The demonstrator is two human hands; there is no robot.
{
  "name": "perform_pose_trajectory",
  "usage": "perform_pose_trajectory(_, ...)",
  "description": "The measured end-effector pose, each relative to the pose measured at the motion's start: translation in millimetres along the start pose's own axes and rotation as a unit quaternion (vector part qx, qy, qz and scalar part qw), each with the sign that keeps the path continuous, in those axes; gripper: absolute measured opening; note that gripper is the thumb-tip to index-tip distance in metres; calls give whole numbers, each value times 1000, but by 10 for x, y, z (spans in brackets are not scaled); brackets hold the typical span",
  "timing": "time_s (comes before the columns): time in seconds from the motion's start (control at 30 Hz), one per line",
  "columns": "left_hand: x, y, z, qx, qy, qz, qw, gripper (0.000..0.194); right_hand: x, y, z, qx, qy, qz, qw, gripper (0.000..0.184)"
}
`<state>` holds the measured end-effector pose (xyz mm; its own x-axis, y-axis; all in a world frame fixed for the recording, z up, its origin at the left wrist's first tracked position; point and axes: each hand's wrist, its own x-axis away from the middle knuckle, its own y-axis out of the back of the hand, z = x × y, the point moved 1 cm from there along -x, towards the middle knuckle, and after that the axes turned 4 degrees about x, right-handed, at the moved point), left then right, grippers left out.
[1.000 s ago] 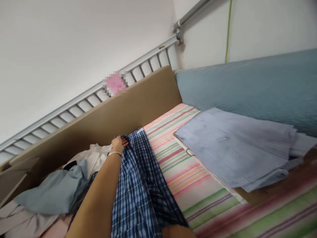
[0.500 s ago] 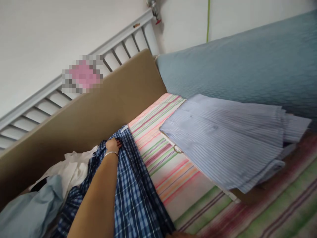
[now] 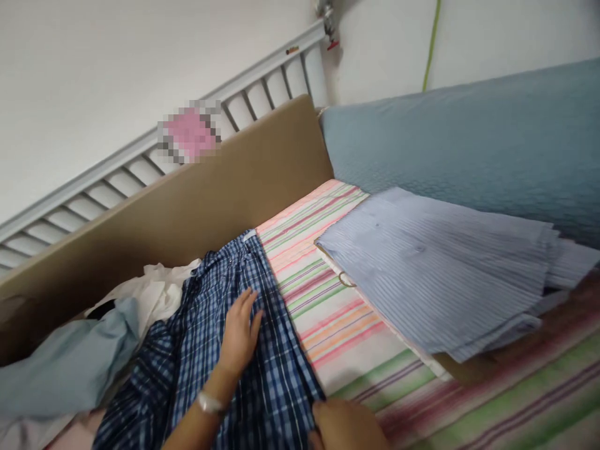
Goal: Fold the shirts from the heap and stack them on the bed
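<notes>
A white radiator (image 3: pixel 295 76) stands behind a tan board (image 3: pixel 234 172), with a pink item (image 3: pixel 190 133), too pixelated to identify; a green cord (image 3: pixel 432 47) hangs above a blue padded panel (image 3: pixel 464 140).

No text, brand or number can be read. A small brownish mark (image 3: pixel 292 50) is carried on the top rail of the radiator (image 3: pixel 262 69), but no letters can be made out on it. The pink patch (image 3: pixel 190 134) in front of the radiator is blurred into blocks. On the blue checked garment (image 3: pixel 201 325), a white tab (image 3: pixel 249 235) is seen, too small to be read.
</notes>
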<state>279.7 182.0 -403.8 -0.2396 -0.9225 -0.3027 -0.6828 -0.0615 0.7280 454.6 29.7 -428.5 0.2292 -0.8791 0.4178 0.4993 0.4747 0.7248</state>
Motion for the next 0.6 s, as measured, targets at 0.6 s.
perform_pose_trajectory(0.6, 3443, 879, 269, 481, 516, -357, 611, 17, -79, -78, -290, -281, -81, -9, 956, 40)
